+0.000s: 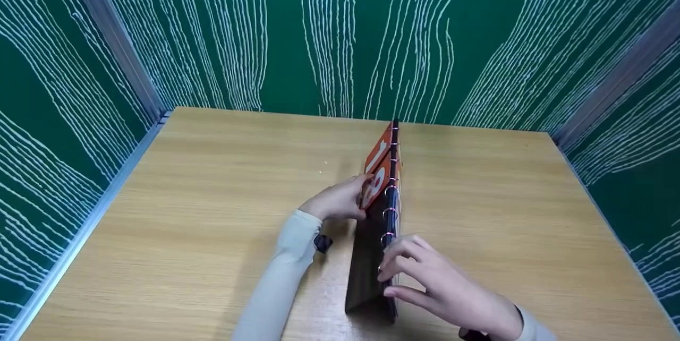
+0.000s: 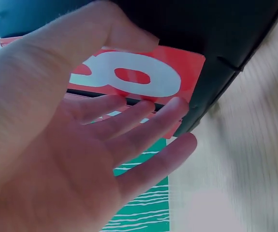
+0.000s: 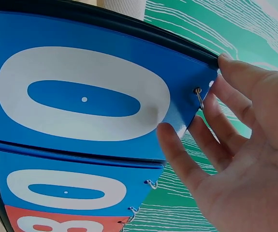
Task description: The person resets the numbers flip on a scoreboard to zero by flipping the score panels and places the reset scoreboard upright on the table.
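A tabletop flip scoreboard [image 1: 366, 256] stands tent-like on the table, its ringed spine running away from me. Red number cards [image 1: 378, 168] hang at the far end of its left face. My left hand [image 1: 341, 198] is at these cards; in the left wrist view its fingers are extended, with the thumb over a red card [image 2: 134, 75]. Near the front end, my right hand [image 1: 433, 285] holds the spine, fingers bent over it. In the right wrist view the thumb touches the black frame [image 3: 177, 36], and a fingertip meets the edge of a blue card [image 3: 83, 133] showing a zero.
The wooden table [image 1: 212, 187] extends on both sides of the scoreboard. Green walls [image 1: 287, 38] with wavy white lines rise behind and at the sides. Metal rings [image 1: 390, 213] line the spine. Both sleeves are light, with a dark wrist device [image 1: 322, 244] at the left.
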Motion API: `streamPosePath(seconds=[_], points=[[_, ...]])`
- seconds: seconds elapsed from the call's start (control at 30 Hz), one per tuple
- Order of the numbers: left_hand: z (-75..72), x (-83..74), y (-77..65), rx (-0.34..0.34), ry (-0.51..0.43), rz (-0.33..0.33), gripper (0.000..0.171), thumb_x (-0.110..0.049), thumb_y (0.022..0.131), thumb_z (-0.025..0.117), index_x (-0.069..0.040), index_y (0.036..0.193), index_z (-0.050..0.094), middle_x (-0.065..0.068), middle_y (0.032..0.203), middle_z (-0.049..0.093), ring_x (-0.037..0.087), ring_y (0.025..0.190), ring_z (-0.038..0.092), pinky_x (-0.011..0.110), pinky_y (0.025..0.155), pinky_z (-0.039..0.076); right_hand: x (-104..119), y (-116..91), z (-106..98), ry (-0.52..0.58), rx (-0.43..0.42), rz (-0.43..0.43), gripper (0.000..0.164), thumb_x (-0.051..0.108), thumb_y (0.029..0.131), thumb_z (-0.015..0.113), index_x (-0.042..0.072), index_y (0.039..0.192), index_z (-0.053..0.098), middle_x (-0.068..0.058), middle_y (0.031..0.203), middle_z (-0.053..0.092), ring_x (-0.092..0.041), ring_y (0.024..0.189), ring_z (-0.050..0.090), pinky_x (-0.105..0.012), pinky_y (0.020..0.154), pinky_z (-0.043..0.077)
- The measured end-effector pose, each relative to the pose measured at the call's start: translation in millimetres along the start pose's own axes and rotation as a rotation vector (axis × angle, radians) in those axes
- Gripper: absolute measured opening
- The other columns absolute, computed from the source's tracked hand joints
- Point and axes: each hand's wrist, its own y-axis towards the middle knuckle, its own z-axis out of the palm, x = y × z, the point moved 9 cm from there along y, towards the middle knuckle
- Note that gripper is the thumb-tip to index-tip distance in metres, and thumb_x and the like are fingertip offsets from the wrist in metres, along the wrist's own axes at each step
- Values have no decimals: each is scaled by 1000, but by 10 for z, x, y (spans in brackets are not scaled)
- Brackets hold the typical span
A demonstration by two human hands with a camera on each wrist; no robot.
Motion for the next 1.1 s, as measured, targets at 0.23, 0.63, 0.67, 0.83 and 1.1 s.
streamPosePath(seconds=[0.23, 0.63, 0.67, 0.83, 1.1], points=[[-41, 26, -25, 7, -3, -38, 87, -4, 86, 78, -18, 160, 34, 12, 150, 52, 27, 124, 57, 42, 106, 49, -6, 9, 9, 13, 17, 25, 23, 16, 89, 78, 21, 108, 67, 5, 118, 61, -13, 117, 51, -18, 103, 40], [-93, 49, -46, 21, 29, -71, 69, -2, 90, 71, -25, 152, 50, 3, 152, 55, 24, 121, 64, 34, 89, 56, 1, 0, -4, -9, -9, -5, 26, 15, 85, 80, 21, 107, 66, 4, 115, 62, -15, 112, 52, -20, 101, 40], [-95, 49, -48, 22, 37, -71, 69, -2, 90, 71, -25, 151, 50, 3, 152, 55, 24, 120, 64, 33, 89, 56, 0, -1, -4, -10, -9, -4, 25, 16, 86, 80, 21, 107, 66, 4, 115, 62, -15, 112, 52, -20, 101, 40], [-89, 31, -47, 21, 72, -27, 63, -2, 90, 67, -15, 150, 50, 9, 142, 60, 25, 115, 62, 34, 90, 54, -4, -2, -2, 4, 1, 12, 26, 14, 86, 80, 20, 107, 66, 4, 115, 62, -15, 114, 53, -19, 102, 40], [-49, 70, -53, 38, 109, -25, 44, -13, 100, 55, -3, 143, 48, 17, 133, 61, 24, 107, 57, 34, 91, 49, 1, 3, 6, 15, 2, 16, 26, 12, 85, 80, 20, 107, 66, 4, 117, 61, -13, 114, 52, -19, 101, 41]])
